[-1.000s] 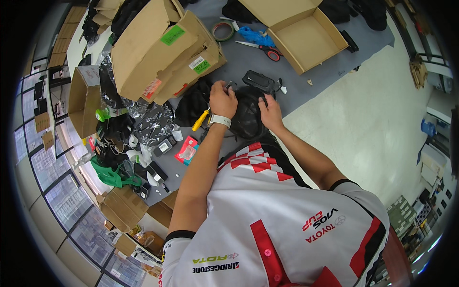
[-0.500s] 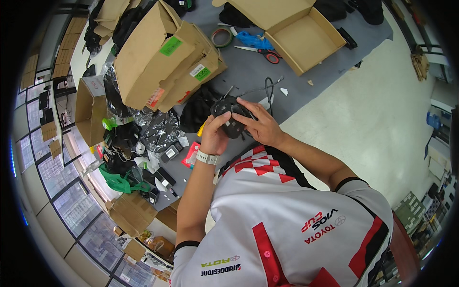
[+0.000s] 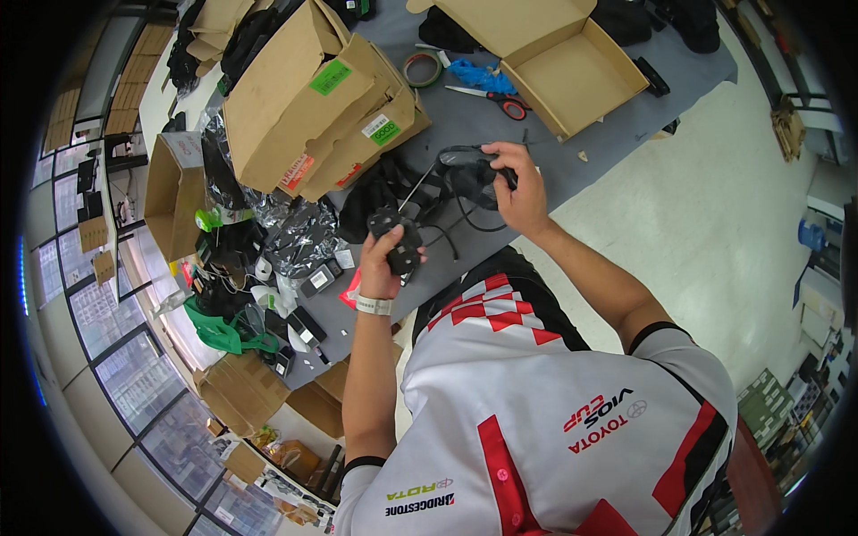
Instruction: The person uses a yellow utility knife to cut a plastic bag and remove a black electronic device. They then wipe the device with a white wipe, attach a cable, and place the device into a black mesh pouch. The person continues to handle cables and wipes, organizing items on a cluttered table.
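**Two hands, two black devices above a grey worktable**

Head view: the left hand [image 3: 382, 268] is closed around a small black device [image 3: 398, 239], held upright above the near edge of the grey table [image 3: 572, 161]. The device is dark, blocky and rounded at the top, with a thin pale rod or wire slanting up from it toward the right. A white band sits on the left wrist. The right hand [image 3: 518, 192] grips a second black object [image 3: 465, 170], flatter and wider, with glossy curved surfaces; thin black cables [image 3: 465, 219] loop down from it to the table. Both objects are lifted off the surface, near each other but apart.

Behind the left hand lies a heap of black fabric or bags [image 3: 375, 192]. Farther back stand stacked closed cardboard boxes [image 3: 313, 98] with green labels, and to the right an open cardboard box [image 3: 563, 71]. Red-handled scissors [image 3: 500, 103], a blue crumpled item [image 3: 478, 76] and a tape roll [image 3: 422, 67] lie between them. Silvery plastic bags [image 3: 299, 237] spread at the table's left end.

Fingers cover much of both devices, so their exact shape and kind are hard to make out; they may be parts of one assembly. The fisheye rim bends and darkens the outer clutter.
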`<state>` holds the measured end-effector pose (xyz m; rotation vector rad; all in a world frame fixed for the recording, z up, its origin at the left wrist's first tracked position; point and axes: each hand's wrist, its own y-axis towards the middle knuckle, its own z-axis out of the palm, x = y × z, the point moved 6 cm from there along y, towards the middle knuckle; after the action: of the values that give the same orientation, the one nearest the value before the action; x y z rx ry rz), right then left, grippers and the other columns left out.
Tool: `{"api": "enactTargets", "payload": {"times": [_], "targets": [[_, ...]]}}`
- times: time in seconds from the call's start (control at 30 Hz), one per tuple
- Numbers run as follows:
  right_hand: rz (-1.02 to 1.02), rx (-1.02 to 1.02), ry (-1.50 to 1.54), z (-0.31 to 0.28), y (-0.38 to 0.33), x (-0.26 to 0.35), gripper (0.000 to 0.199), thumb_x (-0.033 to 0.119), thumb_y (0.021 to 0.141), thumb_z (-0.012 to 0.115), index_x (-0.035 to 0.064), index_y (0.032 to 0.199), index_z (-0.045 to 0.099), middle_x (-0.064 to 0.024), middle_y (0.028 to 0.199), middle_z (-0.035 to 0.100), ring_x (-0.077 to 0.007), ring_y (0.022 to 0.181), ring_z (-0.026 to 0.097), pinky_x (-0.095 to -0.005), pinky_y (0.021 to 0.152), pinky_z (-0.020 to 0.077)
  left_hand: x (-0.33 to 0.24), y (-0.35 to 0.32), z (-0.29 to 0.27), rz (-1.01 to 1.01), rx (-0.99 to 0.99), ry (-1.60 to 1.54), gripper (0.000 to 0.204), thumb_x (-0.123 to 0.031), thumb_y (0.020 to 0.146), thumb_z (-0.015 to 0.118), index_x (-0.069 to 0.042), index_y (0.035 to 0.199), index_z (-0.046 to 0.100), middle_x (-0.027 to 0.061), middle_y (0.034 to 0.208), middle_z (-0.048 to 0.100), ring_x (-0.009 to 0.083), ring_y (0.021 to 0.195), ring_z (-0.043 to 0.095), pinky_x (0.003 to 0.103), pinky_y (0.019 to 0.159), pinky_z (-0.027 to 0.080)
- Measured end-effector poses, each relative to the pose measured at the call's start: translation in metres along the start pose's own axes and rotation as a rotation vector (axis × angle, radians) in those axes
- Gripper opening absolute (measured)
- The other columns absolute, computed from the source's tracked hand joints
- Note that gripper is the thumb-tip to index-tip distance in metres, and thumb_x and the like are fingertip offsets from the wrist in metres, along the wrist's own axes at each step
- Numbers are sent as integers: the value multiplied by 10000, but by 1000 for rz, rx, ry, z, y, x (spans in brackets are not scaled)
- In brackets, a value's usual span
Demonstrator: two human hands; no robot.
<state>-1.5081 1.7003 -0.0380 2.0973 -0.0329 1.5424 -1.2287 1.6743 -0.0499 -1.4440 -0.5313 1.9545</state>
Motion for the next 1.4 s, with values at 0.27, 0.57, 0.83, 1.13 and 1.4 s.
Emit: {"api": "enactTargets", "payload": {"times": [0.27,0.57,0.83,1.13,1.4], "targets": [[30,47,44,-2,-29,1,377,-146,884,564,38,1141,357,-262,1358,577,-315,1170,609,-401,1041,483,88,53,7,-114,-142,329,571,-321,991,751,19,1355,473,115,994,689,180,723,703,340,575,609],[133,-332,-181,-109,21,-26,255,75,1060,587,12,1200,383,-199,1277,566,-250,1163,569,-378,1062,436,63,58,-37,405,-173,931,440,-148,817,754,-8,1202,592,189,998,715,335,844,733,386,760,578],[203,-568,69,-163,51,14,275,124,1057,608,22,1214,407,-121,1223,528,-166,1107,532,-295,1000,436,79,11,-10,340,284,1482,513,-124,742,765,-97,1222,585,228,1151,729,482,1075,691,524,958,563],[172,-751,373,-194,47,47,318,113,1015,667,38,1237,452,-95,1205,564,-142,1094,542,-282,941,466,-8,-27,2,674,-78,1213,516,-150,807,799,-47,1228,519,282,973,729,481,927,723,503,821,570],[342,-582,676,-191,30,45,373,29,963,654,19,1318,539,-94,1240,617,-212,1105,610,-365,1008,492,-129,-45,3,745,-132,669,416,-140,839,821,16,1152,596,111,860,744,152,661,705,317,646,567]]}}
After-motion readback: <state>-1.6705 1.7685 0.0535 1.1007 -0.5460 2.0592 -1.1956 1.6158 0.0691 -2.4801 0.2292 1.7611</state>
